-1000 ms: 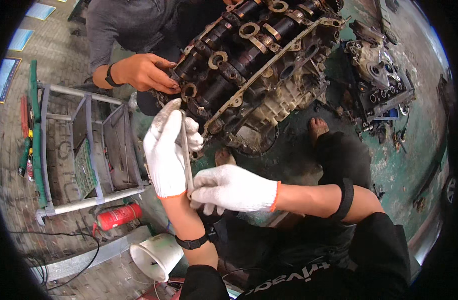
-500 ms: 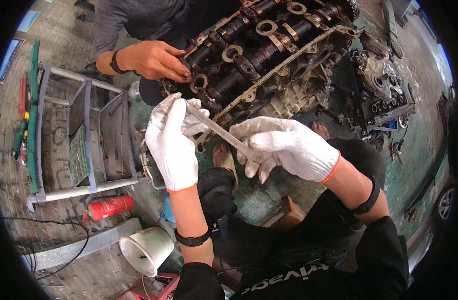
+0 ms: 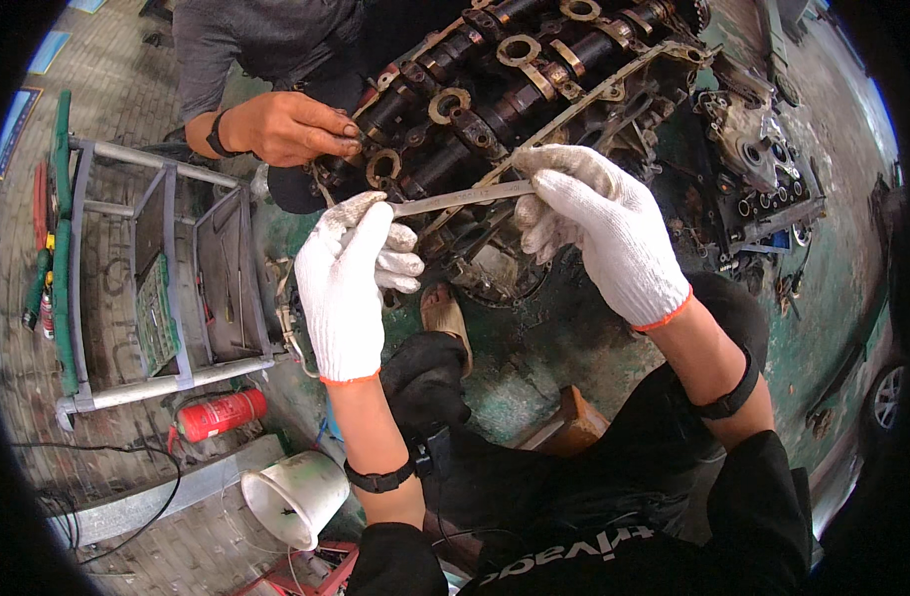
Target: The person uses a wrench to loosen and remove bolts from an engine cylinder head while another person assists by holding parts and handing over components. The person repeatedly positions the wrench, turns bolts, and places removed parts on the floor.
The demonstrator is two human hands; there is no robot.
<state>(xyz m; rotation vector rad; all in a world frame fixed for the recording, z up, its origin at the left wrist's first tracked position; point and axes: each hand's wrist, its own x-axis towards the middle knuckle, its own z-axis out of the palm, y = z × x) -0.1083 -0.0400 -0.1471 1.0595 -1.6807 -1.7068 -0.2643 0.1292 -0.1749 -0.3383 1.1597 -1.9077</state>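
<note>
Both my hands wear white knitted gloves with orange cuffs. Between them a long silver wrench [image 3: 462, 198] lies nearly level, its two ends covered by the gloves. My left hand [image 3: 351, 273] pinches one end between thumb and fingers, and my right hand [image 3: 599, 214] has closed on the other. Just beyond the wrench stands a dark, oily engine [image 3: 515, 109] with its camshafts exposed. A co-worker's bare hand [image 3: 291, 129] rests at the engine's near left corner, its fingers pinched together; what they touch is hard to make out.
On the left stands a grey metal rack [image 3: 157, 392] with shelves. A red fire extinguisher [image 3: 222, 415] lies below it, near a white bucket [image 3: 296, 497]. Greasy engine parts [image 3: 758, 149] spread over the floor at right. A wooden block [image 3: 571, 422] sits by my legs.
My right hand has moved up and away from me, swinging the wrench from a slant to nearly level. My left hand has shifted slightly. The co-worker's hand has moved a little left.
</note>
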